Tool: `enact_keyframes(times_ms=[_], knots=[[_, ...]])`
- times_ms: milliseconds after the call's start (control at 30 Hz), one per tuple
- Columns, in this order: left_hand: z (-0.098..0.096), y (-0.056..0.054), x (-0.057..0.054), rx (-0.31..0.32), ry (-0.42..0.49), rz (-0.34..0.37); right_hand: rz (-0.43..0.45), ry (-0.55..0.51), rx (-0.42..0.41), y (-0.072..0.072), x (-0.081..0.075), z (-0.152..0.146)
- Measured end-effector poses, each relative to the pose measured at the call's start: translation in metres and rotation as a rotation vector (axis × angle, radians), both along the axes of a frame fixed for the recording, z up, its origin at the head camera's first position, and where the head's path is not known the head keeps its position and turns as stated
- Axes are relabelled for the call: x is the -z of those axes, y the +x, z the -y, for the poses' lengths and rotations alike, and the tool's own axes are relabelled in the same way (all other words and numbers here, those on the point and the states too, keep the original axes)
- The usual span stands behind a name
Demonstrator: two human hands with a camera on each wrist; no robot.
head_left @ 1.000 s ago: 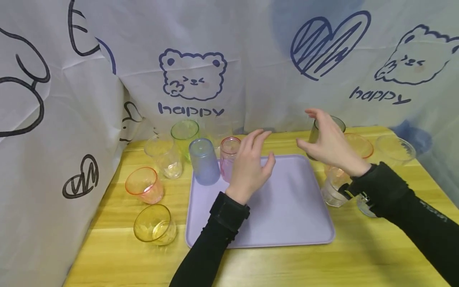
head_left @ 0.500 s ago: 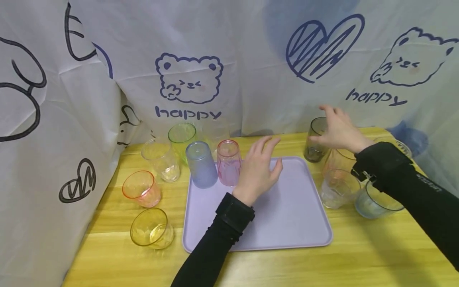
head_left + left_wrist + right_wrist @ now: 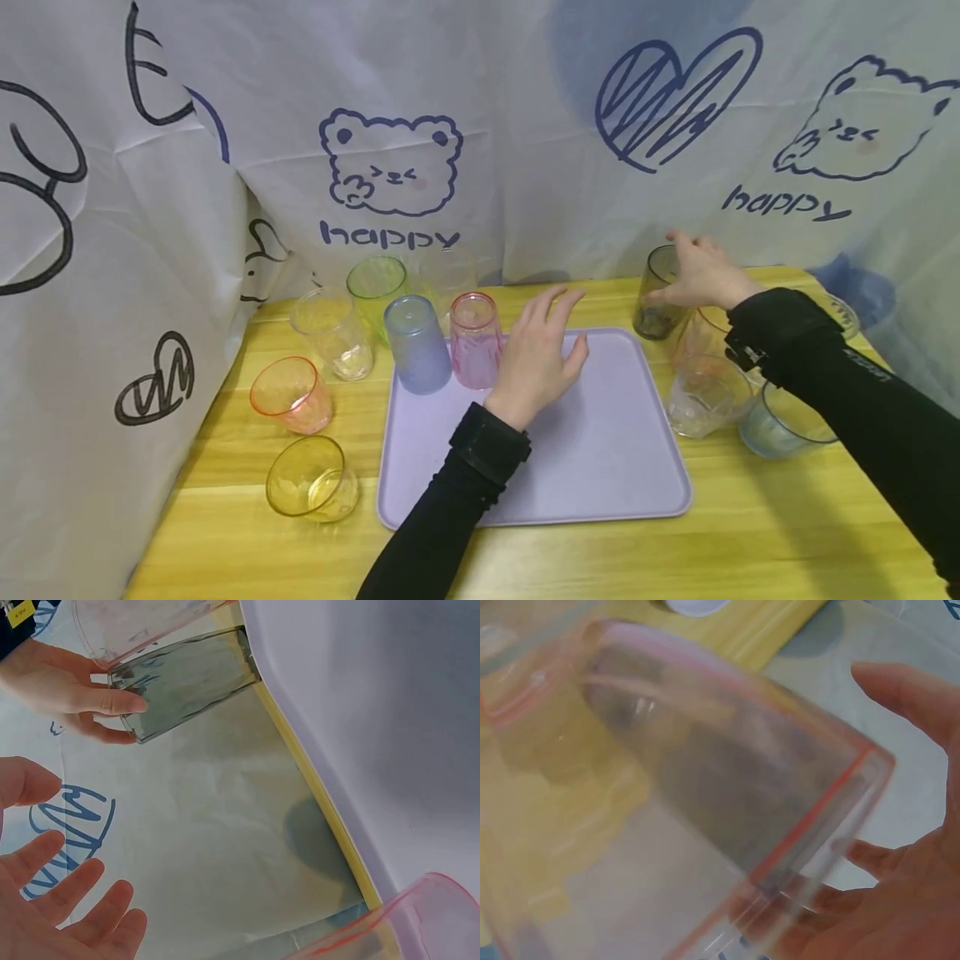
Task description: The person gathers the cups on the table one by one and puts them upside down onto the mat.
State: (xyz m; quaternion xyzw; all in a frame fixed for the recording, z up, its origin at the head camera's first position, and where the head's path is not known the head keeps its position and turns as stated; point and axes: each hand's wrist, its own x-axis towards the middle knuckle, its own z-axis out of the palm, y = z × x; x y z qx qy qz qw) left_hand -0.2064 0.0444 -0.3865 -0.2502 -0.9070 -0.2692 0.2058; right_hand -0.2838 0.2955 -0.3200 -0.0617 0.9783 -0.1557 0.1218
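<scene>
the right hand (image 3: 705, 275) is at the dark grey glass (image 3: 652, 313), which stands upright on the yellow table (image 3: 675, 560), just beside the far right corner of the purple tray (image 3: 600, 433). its fingers are spread, with the thumb on the near side of the glass's mouth and the other fingers by the far side, so the rim lies in the gap between them. the right wrist view shows the thumb well away from the glass; whether the other fingertips touch it i cannot tell.

the left hand (image 3: 531, 358) hangs over the tray, fingers apart and lightly bent, with nothing between them. the nearest thing to it is the pink glass (image 3: 474, 343), upside down on the tray at the far left and partly behind the hand; the blue glass (image 3: 418, 346), also upside down, stands just left of the pink one.

right of the tray, nearer than the grey glass, are a tall orange glass (image 3: 692, 337), a clear glass (image 3: 705, 402) and a pale blue glass (image 3: 780, 427). on the left stand a green glass (image 3: 375, 287), a small orange glass (image 3: 292, 398) and a yellow glass (image 3: 311, 479), all upright.
</scene>
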Motion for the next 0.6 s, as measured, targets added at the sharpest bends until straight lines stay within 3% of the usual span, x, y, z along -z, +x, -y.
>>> enact_keyframes(times_ms=[400, 600], knots=[[-0.0056, -0.0015, -0.001, 0.019, -0.012, 0.016, 0.039, 0.012, 0.008, -0.0067, -0.0014, 0.0051], [-0.0043, -0.0014, 0.0023, 0.028, -0.013, 0.02, 0.014, 0.012, -0.004, -0.0077, 0.0034, 0.0061]])
